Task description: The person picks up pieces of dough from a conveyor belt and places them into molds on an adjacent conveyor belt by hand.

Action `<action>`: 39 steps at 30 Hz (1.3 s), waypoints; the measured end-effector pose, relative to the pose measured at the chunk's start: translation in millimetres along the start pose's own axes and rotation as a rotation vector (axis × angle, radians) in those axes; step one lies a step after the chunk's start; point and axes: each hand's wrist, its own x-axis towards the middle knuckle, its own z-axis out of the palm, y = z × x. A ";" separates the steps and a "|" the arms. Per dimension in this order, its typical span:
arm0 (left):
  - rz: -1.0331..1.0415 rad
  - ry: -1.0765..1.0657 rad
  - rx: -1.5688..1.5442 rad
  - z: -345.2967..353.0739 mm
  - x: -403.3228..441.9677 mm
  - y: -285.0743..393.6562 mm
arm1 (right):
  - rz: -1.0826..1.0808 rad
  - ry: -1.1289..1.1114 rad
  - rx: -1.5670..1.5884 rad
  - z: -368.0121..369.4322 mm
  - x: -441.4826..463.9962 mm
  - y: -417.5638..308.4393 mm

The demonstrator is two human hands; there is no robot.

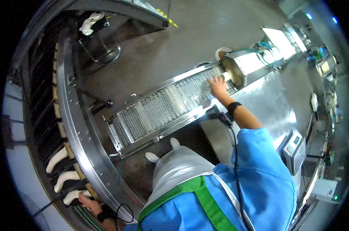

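My right hand (218,87) reaches over the metal mesh conveyor belt (159,107), fingers spread. Just beyond its fingertips, a pale piece (226,76), seemingly dough, lies at the mouth of the metal machine housing (242,67). Down at the lower left, my left hand (90,204) has its fingers closed on the end of a curved, pale dough strip (75,196). Two similar strips, a middle one (66,179) and an upper one (57,159), lie above it in dark slots along a curved steel-railed line. Some of my left fingertips are hard to make out.
A curved steel rail (78,131) runs between the slots and the mesh belt. Right of the belt stand a steel table (265,104) and a digital scale (293,148). A stool (105,54) is at the upper left. A black cord hangs along my right arm.
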 end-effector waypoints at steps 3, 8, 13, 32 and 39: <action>0.035 0.021 -0.036 1.0 3.1 -2.0 | -0.055 0.106 -0.147 -4.2 7.8 26.2; -0.032 0.485 0.112 4.1 36.9 -66.6 | -0.186 0.103 -0.455 22.1 62.1 43.0; -0.027 0.498 0.321 1.5 39.0 -122.3 | -0.497 0.212 0.152 14.1 110.0 78.5; -0.093 0.551 0.077 -64.7 -68.1 -77.6 | -1.171 -0.117 1.646 -409.5 -165.4 -298.6; -0.025 0.564 0.093 -67.1 -69.5 -85.4 | -1.452 0.155 0.293 -251.1 -165.1 -546.2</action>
